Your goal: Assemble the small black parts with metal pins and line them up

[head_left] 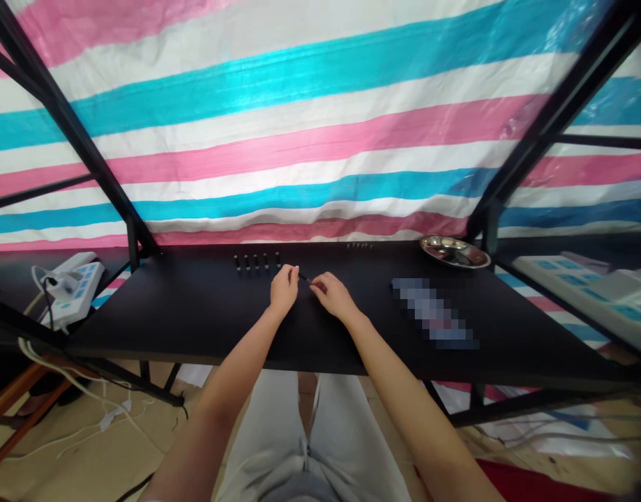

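Both hands are working close together over the middle of the desk (194,314). The left hand (283,289) is keeping its fingers curled in, pinching one end of a thin dark rod (303,277). The right hand (333,294) is lying loosely curled with its fingertips at the other end; whether it is gripping cannot be told. The rod is spanning the gap between the hands, long axis left to right. It is looking black, slim and short. A row of small black pegs (256,262) is standing just behind, nearer the left hand.
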Tool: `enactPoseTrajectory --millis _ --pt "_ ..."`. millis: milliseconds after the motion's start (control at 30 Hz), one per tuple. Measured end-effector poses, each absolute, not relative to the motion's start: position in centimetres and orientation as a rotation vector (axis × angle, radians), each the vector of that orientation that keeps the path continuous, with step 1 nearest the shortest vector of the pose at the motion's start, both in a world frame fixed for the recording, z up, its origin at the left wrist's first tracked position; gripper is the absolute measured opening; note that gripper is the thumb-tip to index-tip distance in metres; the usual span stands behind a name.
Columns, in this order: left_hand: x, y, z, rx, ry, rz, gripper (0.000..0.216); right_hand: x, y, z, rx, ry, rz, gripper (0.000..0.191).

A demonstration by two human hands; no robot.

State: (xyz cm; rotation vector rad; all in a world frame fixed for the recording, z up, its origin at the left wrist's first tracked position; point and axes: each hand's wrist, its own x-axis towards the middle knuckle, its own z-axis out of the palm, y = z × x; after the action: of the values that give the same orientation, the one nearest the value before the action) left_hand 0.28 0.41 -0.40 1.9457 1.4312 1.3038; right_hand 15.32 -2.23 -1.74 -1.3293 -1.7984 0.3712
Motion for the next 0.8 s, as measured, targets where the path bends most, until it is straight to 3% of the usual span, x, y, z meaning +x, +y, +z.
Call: enactPoseTrajectory --millis 133,400,800 --pt "0.03 0.90 -0.55 1.846 1.480 1.308 0.031 15.66 -2.16 -1.80 -1.499 -1.711 0.260 0.010" --pt "0.55 0.32 -0.29 1.816 1.151 1.137 0.030 15.13 -1.94 -1.47 -1.221 -1.541 0.634 0.024" --pt "0.50 0.47 -0.68 1.743 0.970 1.153 0.022 15.06 -1.85 -1.56 -1.174 -1.616 0.799 0.026"
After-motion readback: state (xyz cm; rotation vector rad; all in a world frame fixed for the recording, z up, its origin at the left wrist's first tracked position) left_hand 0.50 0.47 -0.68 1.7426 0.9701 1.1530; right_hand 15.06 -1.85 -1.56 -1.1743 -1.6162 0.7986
